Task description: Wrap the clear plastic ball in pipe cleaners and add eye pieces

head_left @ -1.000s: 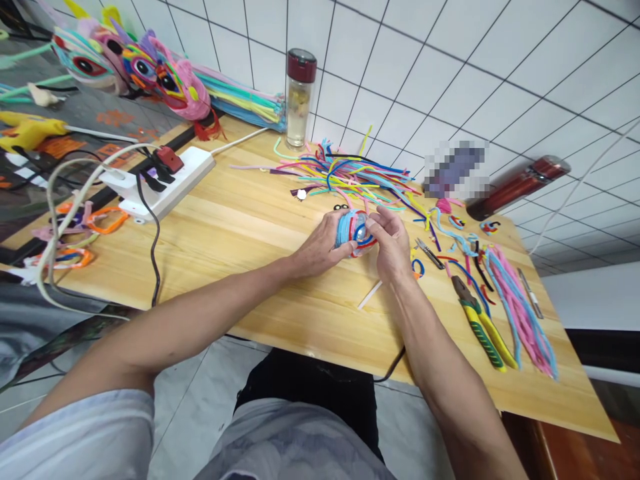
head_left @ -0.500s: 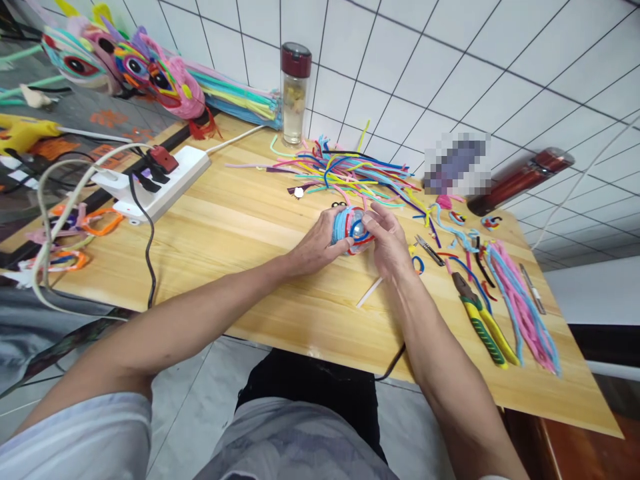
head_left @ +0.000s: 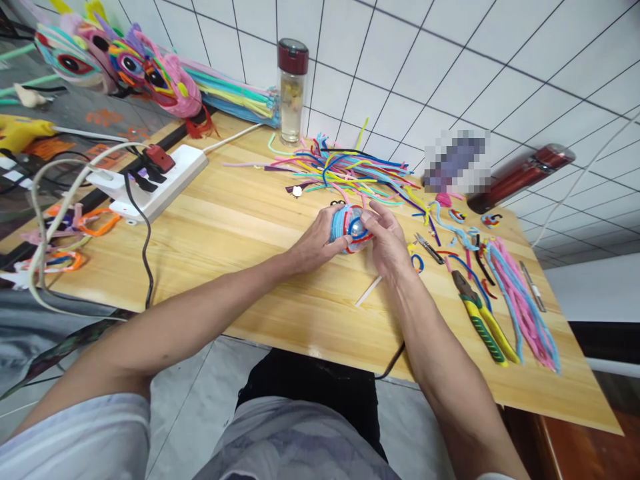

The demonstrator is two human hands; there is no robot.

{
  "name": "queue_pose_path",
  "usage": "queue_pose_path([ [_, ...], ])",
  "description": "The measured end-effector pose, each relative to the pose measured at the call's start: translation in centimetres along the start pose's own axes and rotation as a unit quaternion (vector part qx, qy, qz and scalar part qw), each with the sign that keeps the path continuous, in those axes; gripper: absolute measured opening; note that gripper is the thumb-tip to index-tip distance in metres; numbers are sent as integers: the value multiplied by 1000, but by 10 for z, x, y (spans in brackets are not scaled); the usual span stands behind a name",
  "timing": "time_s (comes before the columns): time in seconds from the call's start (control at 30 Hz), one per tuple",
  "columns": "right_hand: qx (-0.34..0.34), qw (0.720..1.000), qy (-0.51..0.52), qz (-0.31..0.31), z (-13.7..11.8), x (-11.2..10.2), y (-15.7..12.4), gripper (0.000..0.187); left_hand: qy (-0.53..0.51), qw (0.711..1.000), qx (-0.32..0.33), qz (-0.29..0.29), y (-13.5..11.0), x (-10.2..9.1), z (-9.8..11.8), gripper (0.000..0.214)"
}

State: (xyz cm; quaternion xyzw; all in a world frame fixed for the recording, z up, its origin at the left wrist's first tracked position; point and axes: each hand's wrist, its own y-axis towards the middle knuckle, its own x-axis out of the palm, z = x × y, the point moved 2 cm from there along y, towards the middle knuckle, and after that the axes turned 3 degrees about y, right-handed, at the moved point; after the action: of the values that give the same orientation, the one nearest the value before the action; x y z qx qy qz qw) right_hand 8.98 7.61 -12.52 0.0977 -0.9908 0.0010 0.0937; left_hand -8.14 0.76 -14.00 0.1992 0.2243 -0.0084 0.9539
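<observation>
Between my hands is a clear, rounded plastic piece [head_left: 357,228] wrapped in light blue pipe cleaners, with red and dark blue strands on its face. My left hand [head_left: 320,239] grips its left side, the thumb lying along the lower front. On the right, my right hand [head_left: 386,235] presses thumb and fingers against the upper right edge, near the dark blue loop. Pink strands [head_left: 365,200] stick up behind the piece. The far side and some fingertips are hidden. Below my right wrist lies a thin white stick [head_left: 369,291] on the wooden table [head_left: 280,307].
A heap of coloured pipe cleaners [head_left: 345,167] lies behind my hands, near a glass bottle [head_left: 292,93]. To the right are snips [head_left: 429,248], pliers [head_left: 483,320], a pink and blue bundle [head_left: 523,307] and a red flask [head_left: 523,179]. A power strip [head_left: 155,187] and cables sit left.
The view has shifted very slightly. Both hands keep the same hold on the wrapped piece, and nothing else has visibly moved.
</observation>
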Motion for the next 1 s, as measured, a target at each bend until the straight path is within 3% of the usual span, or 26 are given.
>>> queue_pose_path([
  [0.33, -4, 1000, 6, 5, 2, 0, 0, 70, -1, 1000, -19, -6, 1, -1, 3, 77],
  [0.73, 21, 999, 46, 17, -6, -1, -6, 41, -3, 1000, -30, -7, 0, -2, 6, 77],
  [1.0, -7, 1000, 26, 0, 1, -1, -6, 43, -10, 1000, -21, -6, 0, -3, 2, 76],
])
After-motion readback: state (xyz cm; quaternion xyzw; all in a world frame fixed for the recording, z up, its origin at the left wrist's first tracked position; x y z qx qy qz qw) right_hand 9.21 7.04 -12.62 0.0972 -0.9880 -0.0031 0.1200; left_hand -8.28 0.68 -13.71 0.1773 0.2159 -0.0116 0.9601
